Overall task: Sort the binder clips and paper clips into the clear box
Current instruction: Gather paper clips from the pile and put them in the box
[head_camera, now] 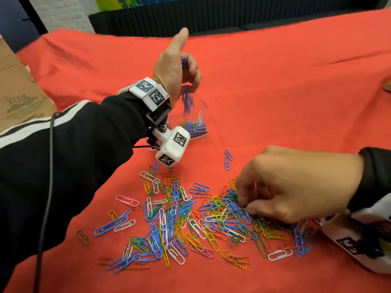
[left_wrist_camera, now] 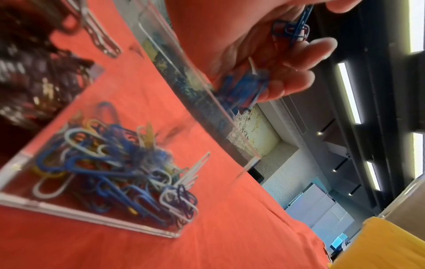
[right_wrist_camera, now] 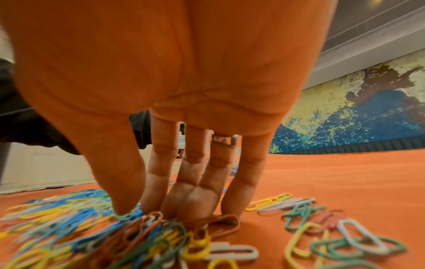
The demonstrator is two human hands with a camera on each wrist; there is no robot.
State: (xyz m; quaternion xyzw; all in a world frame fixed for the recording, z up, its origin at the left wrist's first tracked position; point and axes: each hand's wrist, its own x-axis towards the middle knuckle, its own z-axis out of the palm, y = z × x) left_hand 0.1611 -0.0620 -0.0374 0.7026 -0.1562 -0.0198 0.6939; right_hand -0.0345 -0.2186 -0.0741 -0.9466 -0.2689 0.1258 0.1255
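My left hand hovers over the clear box, thumb up and fingers curled round blue paper clips. A blurred bunch of them drops from the palm towards the box. Several mixed clips lie on the box floor. A big loose pile of coloured paper clips covers the red cloth in front of me. My right hand claws down into the pile's right side, thumb and fingertips closing on clips. No binder clips show.
A cardboard box stands at the left edge of the red cloth. Two blue clips lie apart from the pile, and a brown one at its left. The left wrist camera hangs just before the clear box.
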